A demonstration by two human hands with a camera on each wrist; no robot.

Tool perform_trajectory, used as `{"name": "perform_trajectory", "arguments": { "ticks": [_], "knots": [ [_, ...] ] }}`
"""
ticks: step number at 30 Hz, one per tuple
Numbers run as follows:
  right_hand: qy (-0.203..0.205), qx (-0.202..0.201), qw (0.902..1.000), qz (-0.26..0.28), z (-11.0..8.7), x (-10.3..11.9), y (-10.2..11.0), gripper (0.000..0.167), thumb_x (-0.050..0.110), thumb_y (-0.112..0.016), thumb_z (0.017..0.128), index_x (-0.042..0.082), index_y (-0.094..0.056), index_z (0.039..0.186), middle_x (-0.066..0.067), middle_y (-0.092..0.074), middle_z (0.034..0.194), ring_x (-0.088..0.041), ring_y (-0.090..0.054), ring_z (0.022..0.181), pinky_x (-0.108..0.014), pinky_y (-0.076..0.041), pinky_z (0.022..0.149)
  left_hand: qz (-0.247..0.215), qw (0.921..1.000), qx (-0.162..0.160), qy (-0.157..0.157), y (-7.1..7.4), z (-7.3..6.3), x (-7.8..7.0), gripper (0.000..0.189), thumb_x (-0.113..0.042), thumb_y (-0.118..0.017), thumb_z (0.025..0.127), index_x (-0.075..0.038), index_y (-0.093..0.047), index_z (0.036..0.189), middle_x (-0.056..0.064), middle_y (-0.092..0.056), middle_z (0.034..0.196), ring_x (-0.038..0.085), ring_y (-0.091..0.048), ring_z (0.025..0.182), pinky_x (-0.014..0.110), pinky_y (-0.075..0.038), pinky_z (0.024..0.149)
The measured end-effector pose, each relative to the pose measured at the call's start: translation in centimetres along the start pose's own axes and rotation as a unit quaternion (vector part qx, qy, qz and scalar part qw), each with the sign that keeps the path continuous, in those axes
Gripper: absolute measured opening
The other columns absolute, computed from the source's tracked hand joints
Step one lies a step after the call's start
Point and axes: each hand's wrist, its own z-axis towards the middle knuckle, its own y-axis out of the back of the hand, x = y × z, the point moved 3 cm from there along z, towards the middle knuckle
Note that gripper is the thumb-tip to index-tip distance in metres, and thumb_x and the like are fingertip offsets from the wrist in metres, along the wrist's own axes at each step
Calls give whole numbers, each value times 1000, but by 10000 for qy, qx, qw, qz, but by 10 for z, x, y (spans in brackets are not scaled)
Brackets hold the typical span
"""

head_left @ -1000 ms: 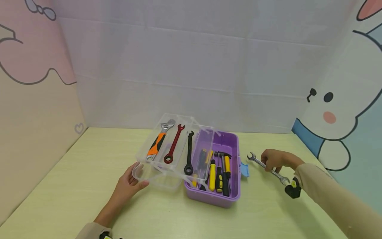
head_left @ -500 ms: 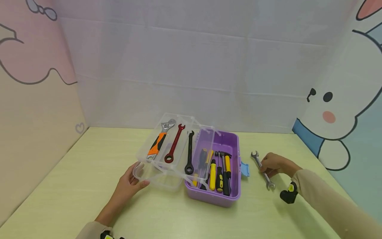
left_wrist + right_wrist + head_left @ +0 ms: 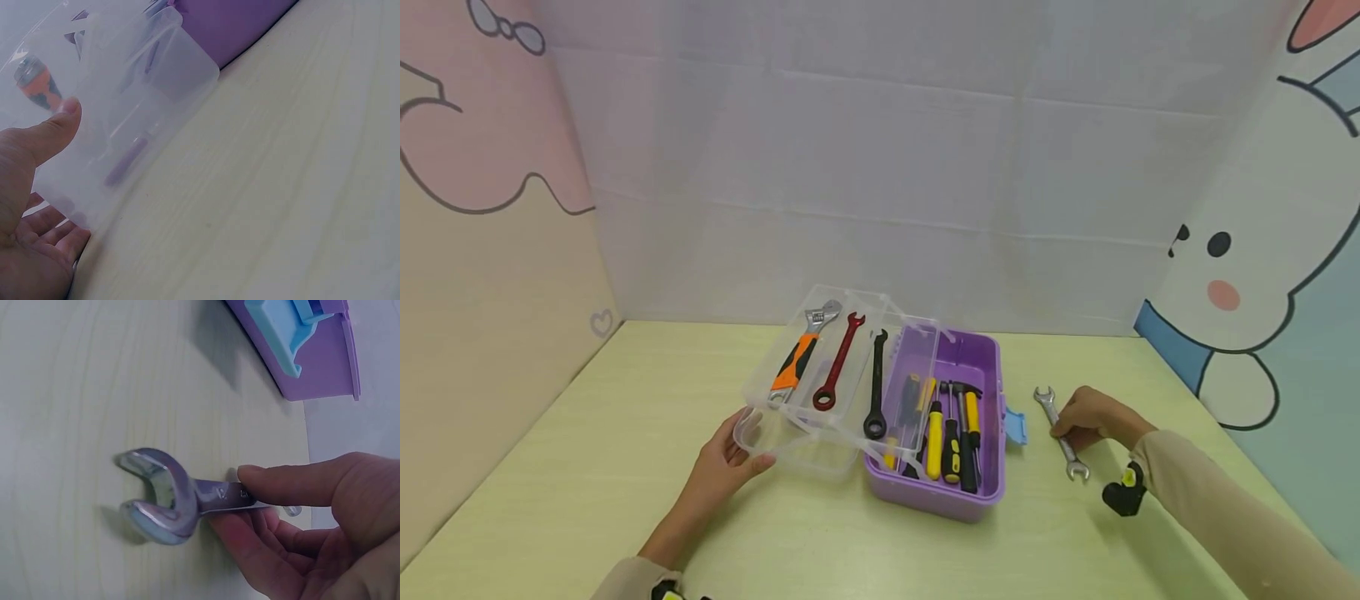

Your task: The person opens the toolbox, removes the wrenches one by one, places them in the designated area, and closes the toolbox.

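My right hand (image 3: 1086,417) pinches a silver double open-end wrench (image 3: 1048,404) by its shaft, low over the table to the right of the toolbox. In the right wrist view the thumb lies along the top of the wrench (image 3: 165,500) and the fingers are beneath. My left hand (image 3: 718,462) holds the clear plastic lid (image 3: 820,458) at its left front corner, thumb in front and fingers around the edge. On the clear plastic lie an orange-handled adjustable wrench (image 3: 795,360), a red combination wrench (image 3: 842,354) and a black one (image 3: 876,383).
The purple toolbox (image 3: 925,498) stands open, with a hammer (image 3: 962,387) and several yellow-and-black screwdrivers (image 3: 935,442) inside. A light blue latch (image 3: 1015,425) sticks out from its right side. A pale wall (image 3: 880,167) rises behind the table (image 3: 820,550).
The silver wrench has turned from slanting towards the right sleeve to pointing more towards the front, and sits lower by the table. My left hand and the lid have kept their place.
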Motion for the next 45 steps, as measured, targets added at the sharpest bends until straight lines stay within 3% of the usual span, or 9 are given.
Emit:
{"name": "perform_trajectory", "arguments": {
  "ticks": [3,6,27,39,42,45],
  "knots": [
    [40,-30,9999,-92,0,1,1,18,0,-71,79,-14,-64,88,-4,-66,63,-11,-64,57,-27,-58,58,-73,10000,14,-21,0,0,0,79,-13,-70,86,1,-23,148,27,-29,151,39,-31,139,3,-35,95],
    [65,-51,9999,-141,0,1,2,17,1,-72,78,-12,-64,86,-3,-66,62,-11,-64,57,-28,-59,59,-63,10000,4,-62,0,0,0,78,-13,-70,86,1,-23,147,27,-30,151,40,-31,139,-1,-34,91],
    [-298,-150,9977,-591,6,-3,3,19,12,-77,79,1,-64,73,-1,-63,59,-7,-59,51,-22,-57,56,-60,9998,-25,-202,-1,0,1,78,-12,-71,86,1,-24,147,27,-32,150,40,-33,138,-2,-34,91],
    [-122,-14,9985,-534,3,0,3,16,10,-76,79,-4,-69,77,-1,-66,60,-8,-61,52,-26,-58,57,2,9998,-35,-214,-1,0,0,77,-11,-70,86,2,-25,146,27,-32,149,40,-33,138,-1,-34,91],
    [-103,42,9984,-553,4,1,4,16,9,-75,79,-5,-70,77,-2,-67,61,-9,-62,52,-26,-58,57,77,9998,-26,-170,-1,0,-1,77,-12,-70,86,1,-25,147,26,-32,150,40,-33,138,3,-34,95],
    [-184,62,9976,-658,5,1,5,15,10,-75,79,-3,-70,76,-1,-66,60,-8,-62,52,-24,-58,56,115,9999,-29,-116,-1,-1,-1,77,-13,-71,86,1,-25,147,26,-31,150,40,-33,138,18,-36,103]
  ]
}}
